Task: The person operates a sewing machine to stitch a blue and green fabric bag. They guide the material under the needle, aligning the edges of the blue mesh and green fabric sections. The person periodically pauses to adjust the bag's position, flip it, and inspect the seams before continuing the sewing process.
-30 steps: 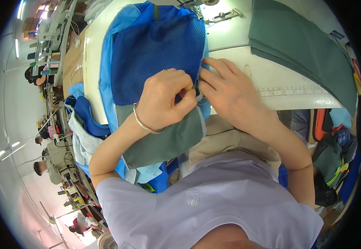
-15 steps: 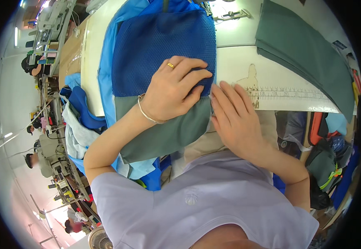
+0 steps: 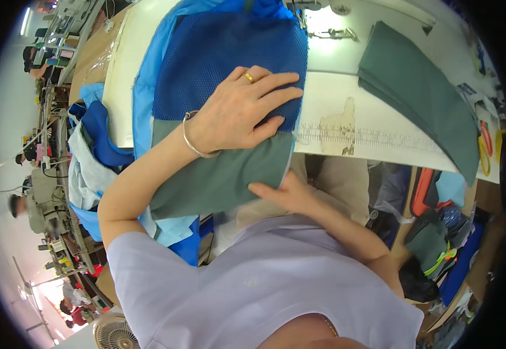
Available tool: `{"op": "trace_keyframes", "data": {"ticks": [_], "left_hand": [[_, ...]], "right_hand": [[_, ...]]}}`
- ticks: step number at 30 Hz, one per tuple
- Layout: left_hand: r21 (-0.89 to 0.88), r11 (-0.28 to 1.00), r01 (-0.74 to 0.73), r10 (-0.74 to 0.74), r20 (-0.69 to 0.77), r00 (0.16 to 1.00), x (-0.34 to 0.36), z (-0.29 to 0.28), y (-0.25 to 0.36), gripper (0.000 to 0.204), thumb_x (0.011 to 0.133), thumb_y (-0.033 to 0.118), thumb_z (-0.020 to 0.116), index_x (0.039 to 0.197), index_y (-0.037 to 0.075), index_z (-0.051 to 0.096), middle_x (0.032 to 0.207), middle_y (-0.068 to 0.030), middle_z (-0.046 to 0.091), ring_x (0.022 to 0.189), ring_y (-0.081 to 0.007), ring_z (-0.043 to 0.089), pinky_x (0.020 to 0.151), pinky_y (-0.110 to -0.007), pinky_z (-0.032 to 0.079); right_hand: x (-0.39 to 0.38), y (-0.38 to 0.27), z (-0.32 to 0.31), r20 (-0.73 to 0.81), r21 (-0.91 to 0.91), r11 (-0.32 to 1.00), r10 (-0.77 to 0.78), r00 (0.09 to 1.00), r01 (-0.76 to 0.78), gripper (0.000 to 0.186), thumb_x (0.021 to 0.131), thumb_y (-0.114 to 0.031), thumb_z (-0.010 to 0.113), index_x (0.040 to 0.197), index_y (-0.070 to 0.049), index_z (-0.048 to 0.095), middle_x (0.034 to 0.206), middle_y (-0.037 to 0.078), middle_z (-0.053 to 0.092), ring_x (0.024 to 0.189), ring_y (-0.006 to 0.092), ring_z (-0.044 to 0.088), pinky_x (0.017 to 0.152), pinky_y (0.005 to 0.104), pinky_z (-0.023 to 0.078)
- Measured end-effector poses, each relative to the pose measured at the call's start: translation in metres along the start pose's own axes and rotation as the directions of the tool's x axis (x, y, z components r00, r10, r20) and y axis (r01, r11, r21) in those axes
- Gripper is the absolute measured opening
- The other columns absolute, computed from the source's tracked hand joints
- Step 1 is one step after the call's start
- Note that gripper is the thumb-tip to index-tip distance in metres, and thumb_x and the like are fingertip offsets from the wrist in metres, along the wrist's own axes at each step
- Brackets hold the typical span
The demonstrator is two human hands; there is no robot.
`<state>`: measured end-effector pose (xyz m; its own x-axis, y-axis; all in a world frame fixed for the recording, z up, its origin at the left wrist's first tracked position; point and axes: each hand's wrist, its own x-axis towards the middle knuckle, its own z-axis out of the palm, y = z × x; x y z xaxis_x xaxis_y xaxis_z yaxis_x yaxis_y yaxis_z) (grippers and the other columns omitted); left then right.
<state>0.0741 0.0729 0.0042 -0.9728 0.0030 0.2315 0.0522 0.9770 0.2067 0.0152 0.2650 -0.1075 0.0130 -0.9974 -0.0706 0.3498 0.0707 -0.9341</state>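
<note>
A dark blue mesh panel (image 3: 197, 55) lies on the white sewing table, joined along its near edge to a grey-green fabric panel (image 3: 206, 177). Light blue fabric (image 3: 142, 110) shows beneath and along the left side. My left hand (image 3: 232, 113), with a ring and a bangle, rests flat on the mesh near the seam, fingers spread. At the grey-green panel's right edge is my right hand (image 3: 292, 195). Its thumb lies on top and its fingers are hidden under the cloth, gripping that edge. The panel's near part hangs past the table edge over my lap.
Past the mesh's far right corner is the sewing machine's needle area (image 3: 302, 23). A printed ruler scale (image 3: 375, 136) runs along the near table edge. Folded grey-green cloth (image 3: 410, 87) lies right, near red-and-yellow scissors handles (image 3: 484, 151). Heaped blue and pale fabric (image 3: 93, 151) sits left.
My right hand has moved from the table beside the seam down toward me and taken hold of the grey-green panel's edge. The left hand stays on the mesh, its fingers a little straighter.
</note>
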Motion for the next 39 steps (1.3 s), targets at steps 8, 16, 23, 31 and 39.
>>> {"op": "trace_keyframes", "data": {"ticks": [8, 16, 23, 31, 39], "left_hand": [[0.004, 0.997, -0.078, 0.078, -0.009, 0.997, 0.009, -0.002, -0.014, 0.046, 0.078, 0.018, 0.075, 0.123, 0.011, 0.067, 0.134, -0.0089, 0.062, 0.126, -0.034, 0.055, 0.109, -0.05, 0.042], [0.45, 0.881, 0.146, -0.005, -0.299, 0.954, 0.046, 0.009, -0.092, 0.041, 0.086, 0.026, 0.074, 0.125, 0.015, 0.066, 0.13, -0.008, 0.063, 0.129, -0.0303, 0.053, 0.112, -0.045, 0.039], [0.317, 0.892, 0.323, -0.269, -0.202, 0.942, 0.048, 0.001, -0.089, 0.031, 0.082, 0.026, 0.076, 0.11, 0.015, 0.073, 0.097, -0.0035, 0.072, 0.107, -0.0237, 0.064, 0.103, -0.041, 0.045], [0.37, 0.846, 0.384, -0.503, 0.311, 0.807, 0.098, -0.043, -0.085, 0.038, 0.078, 0.032, 0.078, 0.102, 0.003, 0.074, 0.096, -0.016, 0.072, 0.096, -0.0307, 0.069, 0.087, -0.039, 0.052], [0.041, 0.922, 0.385, -0.355, 0.486, 0.798, 0.099, -0.041, -0.129, 0.045, 0.076, 0.036, 0.078, 0.097, -0.003, 0.074, 0.089, -0.0228, 0.073, 0.086, -0.0368, 0.07, 0.079, -0.043, 0.054]], "right_hand": [[-0.035, -0.031, 0.001, 0.052, -0.156, 0.983, 0.102, 0.993, -0.093, 0.026, 0.097, -0.018, 0.068, 0.111, 0.003, 0.068, 0.097, 0.013, 0.074, 0.085, 0.0179, 0.069, 0.077, 0.0312, 0.054], [-0.034, -0.025, 0.003, 0.021, -0.209, 0.978, -0.006, 1.0, 0.01, 0.026, 0.097, -0.02, 0.068, 0.108, 0.003, 0.069, 0.093, 0.014, 0.075, 0.08, 0.0204, 0.071, 0.071, 0.0313, 0.055], [-0.035, -0.023, 0.001, 0.001, -0.223, 0.975, -0.01, 1.0, 0.01, 0.026, 0.097, -0.022, 0.068, 0.106, 0.002, 0.07, 0.086, 0.014, 0.074, 0.075, 0.0218, 0.072, 0.067, 0.0323, 0.054], [-0.037, -0.02, -0.001, -0.018, -0.266, 0.964, -0.027, 0.999, 0.021, 0.027, 0.097, -0.023, 0.068, 0.104, 0.003, 0.07, 0.083, 0.017, 0.073, 0.071, 0.0264, 0.072, 0.064, 0.0345, 0.054], [-0.039, -0.016, -0.002, -0.018, -0.286, 0.958, -0.044, 0.999, 0.037, 0.029, 0.096, -0.024, 0.069, 0.101, 0.004, 0.07, 0.079, 0.017, 0.072, 0.065, 0.0258, 0.07, 0.06, 0.035, 0.053]]}}
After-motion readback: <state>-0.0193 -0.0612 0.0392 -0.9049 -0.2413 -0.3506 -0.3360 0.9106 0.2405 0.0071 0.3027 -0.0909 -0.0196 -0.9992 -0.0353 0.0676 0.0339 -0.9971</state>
